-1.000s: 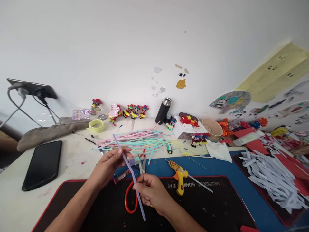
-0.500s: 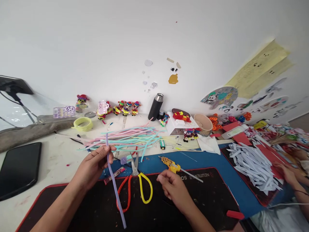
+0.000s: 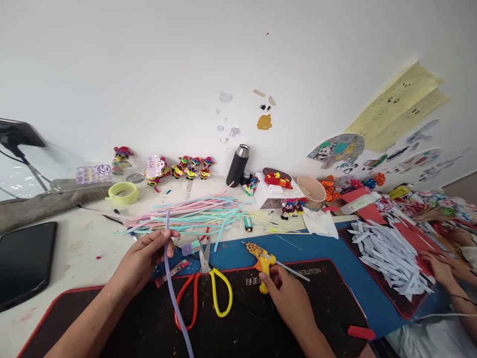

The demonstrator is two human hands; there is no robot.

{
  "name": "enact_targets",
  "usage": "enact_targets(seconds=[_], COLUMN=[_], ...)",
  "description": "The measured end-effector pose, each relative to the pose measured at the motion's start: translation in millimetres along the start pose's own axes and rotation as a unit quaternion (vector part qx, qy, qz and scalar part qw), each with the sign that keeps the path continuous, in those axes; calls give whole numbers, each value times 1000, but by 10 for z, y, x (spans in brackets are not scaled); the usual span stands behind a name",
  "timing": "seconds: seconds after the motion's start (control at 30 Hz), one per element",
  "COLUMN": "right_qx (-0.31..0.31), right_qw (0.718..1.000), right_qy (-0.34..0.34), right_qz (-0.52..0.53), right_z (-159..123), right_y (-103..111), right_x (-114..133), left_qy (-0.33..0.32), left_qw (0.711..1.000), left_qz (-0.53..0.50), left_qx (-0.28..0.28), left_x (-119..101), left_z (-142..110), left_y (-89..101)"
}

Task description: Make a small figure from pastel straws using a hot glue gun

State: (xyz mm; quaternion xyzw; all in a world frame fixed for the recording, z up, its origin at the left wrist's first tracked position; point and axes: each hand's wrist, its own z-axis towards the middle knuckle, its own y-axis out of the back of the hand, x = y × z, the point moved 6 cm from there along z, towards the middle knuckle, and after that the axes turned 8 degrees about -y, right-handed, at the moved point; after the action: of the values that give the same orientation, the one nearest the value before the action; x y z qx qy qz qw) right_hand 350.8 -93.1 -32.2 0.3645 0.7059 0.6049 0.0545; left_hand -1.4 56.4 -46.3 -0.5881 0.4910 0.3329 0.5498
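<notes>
Pinched near its upper end, a purple pipe cleaner (image 3: pixel 172 293) hangs from my left hand (image 3: pixel 152 253) and curves down past the scissors. My right hand (image 3: pixel 290 298) is closed around the handle of a yellow glue gun (image 3: pixel 264 259), its nozzle pointing up and left. A clear glue stick (image 3: pixel 296 272) sticks out of the gun's back. Between my hands lie scissors (image 3: pixel 204 261) with one red and one yellow handle, blades apart. Behind them spreads a pile of pink and turquoise pipe cleaners (image 3: pixel 194 213). A small purple and turquoise fuzzy piece (image 3: pixel 191 247) sits beside the blades.
A black mat (image 3: pixel 141 323) lies under my hands. Along the wall stand a thermos (image 3: pixel 238 166), a tape roll (image 3: pixel 122 192), a white box (image 3: pixel 278 191) and small figures (image 3: pixel 194 168). At right, another person's hands (image 3: pixel 439 268) are near white paper strips (image 3: pixel 389 261).
My right hand has moved right and taken hold of the glue gun's handle, which now stands more upright. My left hand still holds the purple pipe cleaner. The view has shifted slightly.
</notes>
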Motion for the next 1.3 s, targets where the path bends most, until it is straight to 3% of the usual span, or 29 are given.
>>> enact_targets(seconds=[0.23, 0.33, 0.4, 0.53, 0.67, 0.93, 1.1, 1.2, 1.3], right_qx=[-3, 2, 40, 155, 234, 387, 479, 494, 481], right_qw=[1000, 998, 986, 916, 843, 685, 588, 567, 582], right_qy=[-10, -8, -15, -41, -32, 36, 98, 124, 145], right_qz=[-20, 58, 163, 367, 484, 617, 645, 648, 639], right_z=[60, 81, 92, 67, 28, 188, 229, 261, 331], right_y=[-66, -100, -173, -348, -404, -598, -498, -476, -607], right_x=[135, 78, 34, 91, 394, 1293, 1985, 2264, 2352], left_qy=[-9, -8, -8, -7, -9, -45, -86, -84, -87], left_qw=[1000, 1000, 1000, 999, 1000, 998, 994, 993, 991], left_qz=[15, 18, 22, 23, 25, 49, 66, 77, 106], left_qx=[10, 14, 21, 25, 17, 2, -16, -11, -9], left_x=[-11, -19, -27, -38, -37, -65, -78, -66, -89], left_z=[-13, -14, -14, -11, -3, 40, 110, 132, 133], left_y=[-3, -20, -37, -63, -78, -72, 11, 19, -1])
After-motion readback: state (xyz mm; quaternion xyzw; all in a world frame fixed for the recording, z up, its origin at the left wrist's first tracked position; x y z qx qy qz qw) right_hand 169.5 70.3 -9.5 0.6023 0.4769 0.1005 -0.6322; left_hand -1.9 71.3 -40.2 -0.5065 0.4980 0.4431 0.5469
